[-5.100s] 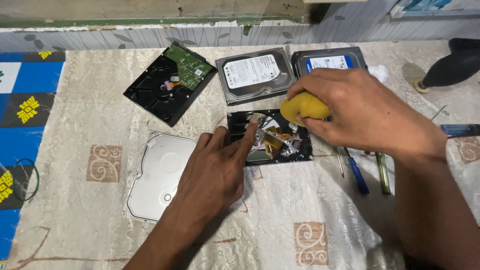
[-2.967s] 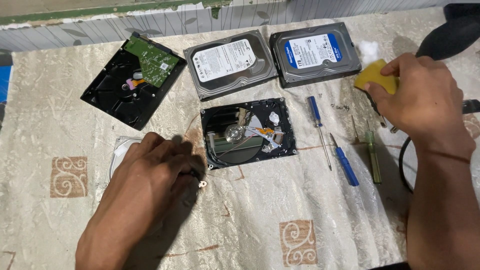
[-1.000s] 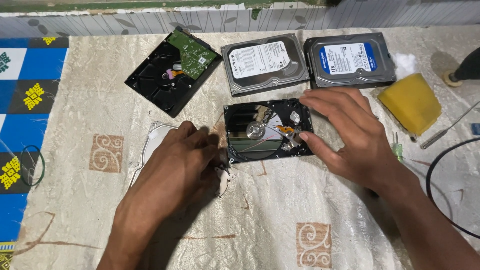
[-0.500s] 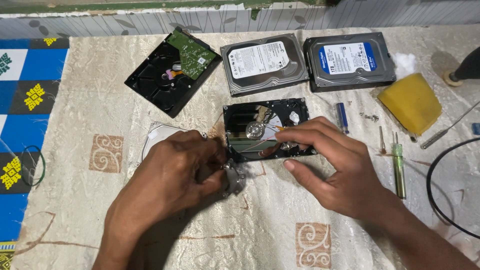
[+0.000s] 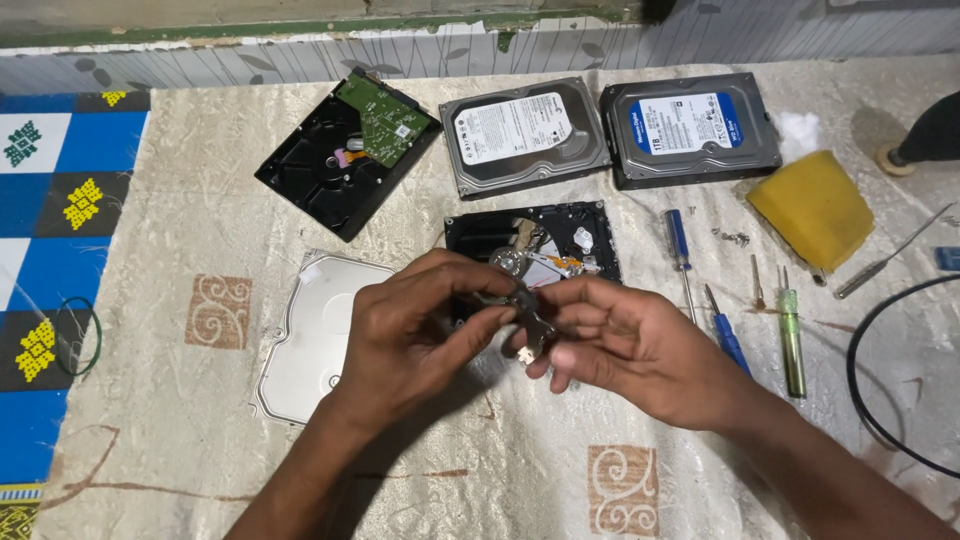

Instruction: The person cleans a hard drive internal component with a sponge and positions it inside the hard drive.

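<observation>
Both hands pinch one small metal part [image 5: 527,322] between them at the centre of the frame — the left hand [image 5: 420,330] closes its thumb and fingers on the part's left end, the right hand [image 5: 630,345] holds the other end with its fingertips, the rest of its fingers curled loosely. The part is lifted just above the bench [image 5: 500,480], directly in front of the opened hard drive [image 5: 560,235], whose platter and arm show behind the fingers. Just left of the left hand lies the silver drive cover [image 5: 315,335], flat on the patterned cloth. Along the top of the frame sit three more drives — a black one with a green circuit board [image 5: 345,150] at upper left, a grey-labelled drive [image 5: 522,133] and a blue-labelled drive [image 5: 690,125]. To the right lie a blue screwdriver [image 5: 682,250], a green-handled tool [image 5: 792,340] and a yellow sponge [image 5: 812,208].
</observation>
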